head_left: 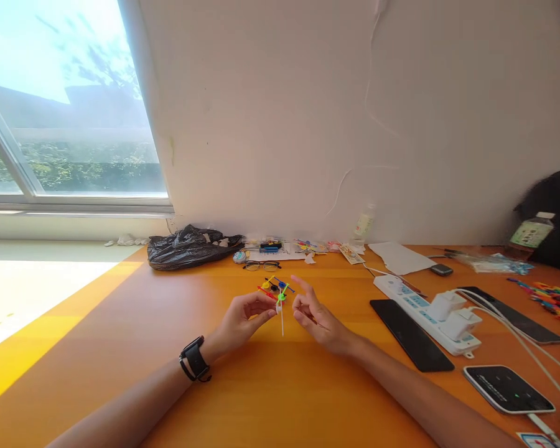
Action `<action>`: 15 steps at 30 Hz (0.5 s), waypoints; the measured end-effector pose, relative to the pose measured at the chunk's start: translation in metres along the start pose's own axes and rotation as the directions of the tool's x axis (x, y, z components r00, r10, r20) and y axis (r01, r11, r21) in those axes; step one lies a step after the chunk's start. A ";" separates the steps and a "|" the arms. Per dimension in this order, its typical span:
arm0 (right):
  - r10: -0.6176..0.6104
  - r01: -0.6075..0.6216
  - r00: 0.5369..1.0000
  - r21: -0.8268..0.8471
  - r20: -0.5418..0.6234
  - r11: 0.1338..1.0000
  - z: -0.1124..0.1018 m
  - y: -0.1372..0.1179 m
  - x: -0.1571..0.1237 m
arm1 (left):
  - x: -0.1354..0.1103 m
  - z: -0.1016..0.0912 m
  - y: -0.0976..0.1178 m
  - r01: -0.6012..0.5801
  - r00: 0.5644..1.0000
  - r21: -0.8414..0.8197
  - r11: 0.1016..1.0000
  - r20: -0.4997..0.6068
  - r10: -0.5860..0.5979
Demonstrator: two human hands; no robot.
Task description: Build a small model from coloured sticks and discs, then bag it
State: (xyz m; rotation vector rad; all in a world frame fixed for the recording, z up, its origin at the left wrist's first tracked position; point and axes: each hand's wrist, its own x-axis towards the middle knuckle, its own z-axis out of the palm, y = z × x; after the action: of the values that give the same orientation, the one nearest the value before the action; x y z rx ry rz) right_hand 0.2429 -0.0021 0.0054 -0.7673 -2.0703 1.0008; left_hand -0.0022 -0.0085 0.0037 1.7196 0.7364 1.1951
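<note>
My left hand (pixel 243 318), with a black watch on its wrist, pinches a small toy structure (pixel 277 291) made of thin coloured sticks and round connectors in yellow, red, green and blue. A white stick (pixel 281 320) hangs down from it over the orange table (pixel 270 398). My right hand (pixel 313 314) is just right of the structure, fingers loosely spread and index finger stretched up, holding nothing that I can see.
A black plastic bag (pixel 189 246) and glasses (pixel 261 266) lie at the back by the wall. A white power strip (pixel 427 314) with chargers, three phones (pixel 410 334) and cables fill the right side. Coloured pieces (pixel 553 297) lie far right.
</note>
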 end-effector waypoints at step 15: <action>0.143 -0.143 0.989 0.007 -0.036 0.990 -0.004 0.019 0.000 | 0.011 -0.018 -0.005 0.038 0.981 -0.122 0.992 -0.183 -0.060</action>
State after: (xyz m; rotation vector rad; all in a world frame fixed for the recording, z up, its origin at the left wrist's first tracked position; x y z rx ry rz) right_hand 0.2501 0.0095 -0.0087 -0.9359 -2.0045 1.0606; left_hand -0.0151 0.0086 0.0058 1.4992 0.7983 1.3508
